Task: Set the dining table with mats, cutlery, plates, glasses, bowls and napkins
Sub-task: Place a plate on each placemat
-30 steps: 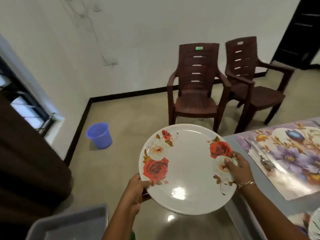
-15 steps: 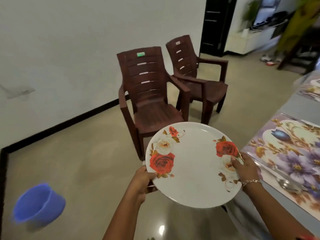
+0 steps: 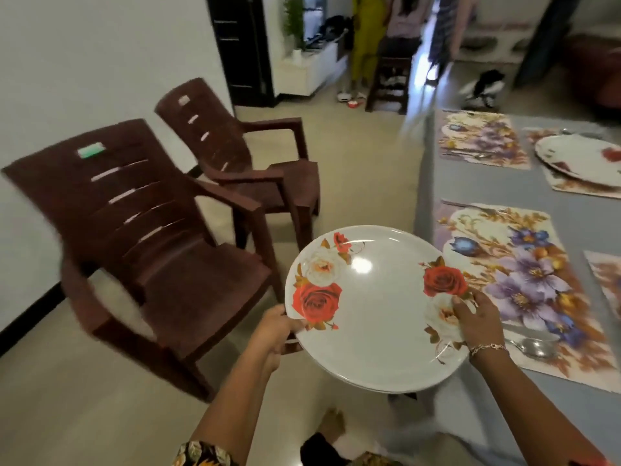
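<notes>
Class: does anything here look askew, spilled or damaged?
Nothing stands out. The mats lie flat on the table, the far plate sits on one, and the left hand and right hand grip an unbroken plate.

The fingers of the left hand [image 3: 277, 331] are hidden under the plate [image 3: 373, 317], which also covers the near left corner of the mat [image 3: 524, 280]. The right hand [image 3: 477, 319] hides part of the handle of the spoon [image 3: 534, 348]. The far plate [image 3: 581, 159] is cut by the right edge. The far people [image 3: 366, 35] are blurred, heads cut off.
</notes>
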Action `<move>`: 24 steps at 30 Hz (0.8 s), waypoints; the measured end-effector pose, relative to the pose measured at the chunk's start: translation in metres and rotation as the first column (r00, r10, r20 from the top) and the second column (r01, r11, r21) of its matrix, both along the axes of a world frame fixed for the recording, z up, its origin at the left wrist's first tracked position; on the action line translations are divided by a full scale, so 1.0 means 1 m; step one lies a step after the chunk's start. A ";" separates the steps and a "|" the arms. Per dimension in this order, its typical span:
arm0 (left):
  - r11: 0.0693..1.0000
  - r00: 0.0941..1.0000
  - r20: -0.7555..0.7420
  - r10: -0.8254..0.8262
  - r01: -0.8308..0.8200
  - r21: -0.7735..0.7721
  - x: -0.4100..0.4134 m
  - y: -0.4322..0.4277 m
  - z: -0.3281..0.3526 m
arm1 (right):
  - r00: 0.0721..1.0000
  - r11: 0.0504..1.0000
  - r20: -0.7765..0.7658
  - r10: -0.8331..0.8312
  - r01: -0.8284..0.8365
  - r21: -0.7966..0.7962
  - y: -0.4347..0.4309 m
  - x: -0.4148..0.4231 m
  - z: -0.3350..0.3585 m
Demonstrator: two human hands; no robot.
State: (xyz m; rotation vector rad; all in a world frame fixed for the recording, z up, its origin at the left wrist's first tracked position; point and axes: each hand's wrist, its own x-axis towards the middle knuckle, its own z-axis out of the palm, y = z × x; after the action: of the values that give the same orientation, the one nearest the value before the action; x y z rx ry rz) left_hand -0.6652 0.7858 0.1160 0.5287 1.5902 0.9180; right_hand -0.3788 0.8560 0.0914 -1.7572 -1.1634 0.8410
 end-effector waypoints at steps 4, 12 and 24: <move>0.987 0.987 -0.019 -0.157 0.156 -0.044 0.007 0.078 -0.008 | 0.986 0.987 0.020 -0.163 0.164 -0.001 0.026 0.015 -0.006; 0.860 0.858 -0.092 -0.506 0.493 -0.132 0.043 0.220 -0.011 | 0.876 0.875 0.088 -0.475 0.480 -0.063 0.046 0.031 -0.013; 0.476 0.470 -0.074 -0.880 0.869 -0.137 0.158 0.372 -0.023 | 0.537 0.499 0.329 -0.777 0.844 -0.197 0.081 0.075 -0.034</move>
State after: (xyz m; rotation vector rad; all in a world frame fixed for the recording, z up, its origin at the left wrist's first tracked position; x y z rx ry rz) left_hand -0.5074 1.1583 0.0933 1.2307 1.1798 -0.0028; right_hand -0.3038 0.9367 0.0570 -2.3932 -0.1404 0.2548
